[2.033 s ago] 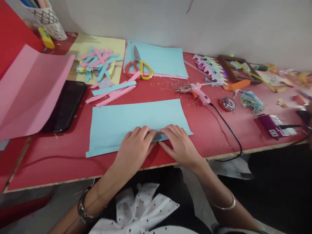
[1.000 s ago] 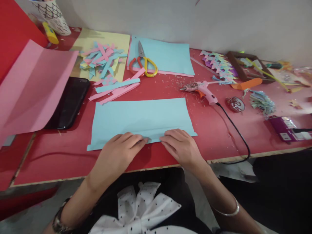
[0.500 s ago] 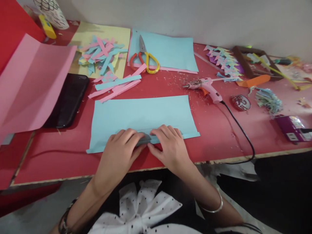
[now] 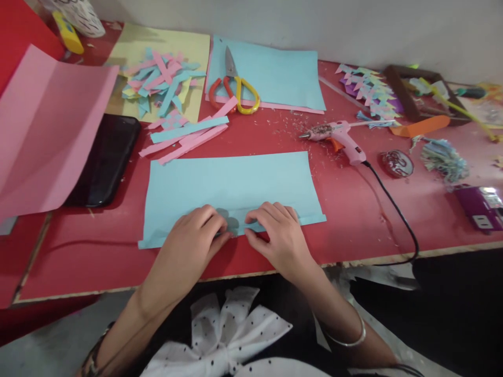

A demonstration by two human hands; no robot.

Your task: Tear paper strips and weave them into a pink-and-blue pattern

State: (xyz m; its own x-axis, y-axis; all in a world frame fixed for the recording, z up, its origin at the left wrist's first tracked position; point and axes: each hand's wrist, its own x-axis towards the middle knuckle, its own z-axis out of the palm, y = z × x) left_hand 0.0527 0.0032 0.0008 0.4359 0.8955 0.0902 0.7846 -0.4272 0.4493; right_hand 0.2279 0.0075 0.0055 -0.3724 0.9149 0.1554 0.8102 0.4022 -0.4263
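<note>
A light blue sheet of paper (image 4: 228, 180) lies flat on the red table, with a narrow fold along its near edge. My left hand (image 4: 194, 233) pinches that folded edge left of the middle, thumb in front and fingers curled over the top. A short way to the right, my right hand (image 4: 277, 233) grips the same fold between thumb and fingers. Between the two hands a bit of the fold shows. Beyond the sheet are loose pink and blue paper strips (image 4: 188, 137), and a pink glue gun (image 4: 334, 137) lies off its right corner.
Scissors (image 4: 234, 84) rest on stacked blue and pink sheets (image 4: 283, 78). A pile of cut strips (image 4: 161, 78) sits on yellow paper. At left, pink paper (image 4: 55, 131) overlaps a black phone-like object (image 4: 108, 162). The glue gun's cord (image 4: 396, 212) hangs over the front edge.
My hands have moved slightly apart along the fold, so more of it shows between them. The view has shifted a little; the sheet remains in place.
</note>
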